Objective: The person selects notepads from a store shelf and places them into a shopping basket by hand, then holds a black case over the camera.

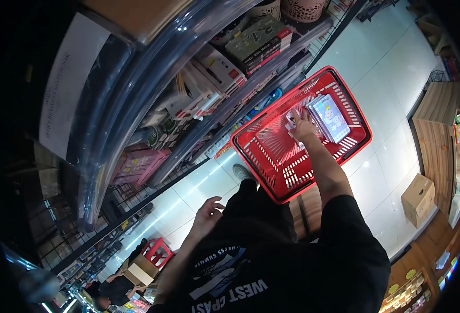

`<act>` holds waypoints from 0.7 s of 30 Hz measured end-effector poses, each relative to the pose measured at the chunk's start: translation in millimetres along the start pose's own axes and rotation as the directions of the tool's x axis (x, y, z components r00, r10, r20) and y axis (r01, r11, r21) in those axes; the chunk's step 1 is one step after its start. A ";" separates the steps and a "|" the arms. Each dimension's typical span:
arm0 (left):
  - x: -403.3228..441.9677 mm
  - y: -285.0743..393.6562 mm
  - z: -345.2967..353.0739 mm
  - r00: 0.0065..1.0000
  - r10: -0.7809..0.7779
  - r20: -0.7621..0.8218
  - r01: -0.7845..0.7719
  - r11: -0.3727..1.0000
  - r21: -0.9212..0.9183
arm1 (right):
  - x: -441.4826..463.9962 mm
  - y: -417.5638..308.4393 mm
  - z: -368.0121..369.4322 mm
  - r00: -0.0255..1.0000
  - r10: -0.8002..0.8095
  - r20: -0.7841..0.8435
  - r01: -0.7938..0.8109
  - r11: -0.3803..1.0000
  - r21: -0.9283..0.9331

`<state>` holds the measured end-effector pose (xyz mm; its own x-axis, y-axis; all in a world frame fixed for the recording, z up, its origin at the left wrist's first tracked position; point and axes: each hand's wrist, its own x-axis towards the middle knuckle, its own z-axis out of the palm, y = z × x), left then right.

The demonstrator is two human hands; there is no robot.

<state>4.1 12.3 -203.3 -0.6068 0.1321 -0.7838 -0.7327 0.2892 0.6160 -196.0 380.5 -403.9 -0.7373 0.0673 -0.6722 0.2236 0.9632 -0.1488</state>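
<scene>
My right hand (304,128) reaches down inside a red plastic shopping basket (291,176) with slotted sides and a dark rim. Its fingers are bent around a small pale item that I cannot make out. Right beside it, against the basket's right side, lies a stack of notebooks or flat boxes (330,118) with a light cartoon cover on top. Out to the left of the basket, my left hand (208,213) hangs in the air, fingers loosely curled and apart, holding nothing.
A curved, plastic-edged shelf (183,62) fills the left, with books (258,44), boxes and a pink crate (138,166). A cardboard box (418,200) stands on the tiled floor at right near a wooden display unit (438,122). Another person (116,289) is at lower left, near a red stool (159,252).
</scene>
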 end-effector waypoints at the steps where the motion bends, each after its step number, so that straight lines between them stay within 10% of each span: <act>1: 1.4 1.8 0.6 1.000 -0.006 -0.002 0.006 1.000 -0.008 | 2.1 2.2 2.0 1.000 -0.001 -0.003 0.001 1.000 0.001; 16: 0.5 3.5 4.5 1.000 0.004 -0.027 -0.004 1.000 0.009 | 27.6 -1.7 23.4 0.986 -0.052 -0.161 0.063 0.996 0.064; 21: 1.8 -5.8 1.4 0.990 0.139 0.003 -0.139 0.986 0.094 | 5.5 2.1 21.3 0.826 -0.171 -0.538 0.383 0.870 0.310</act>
<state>7.7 12.3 -208.3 -0.7020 0.1743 -0.6905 -0.6088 0.3562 0.7089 -186.0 377.3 -423.4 -0.9897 0.0304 -0.1396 0.1103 0.7834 -0.6117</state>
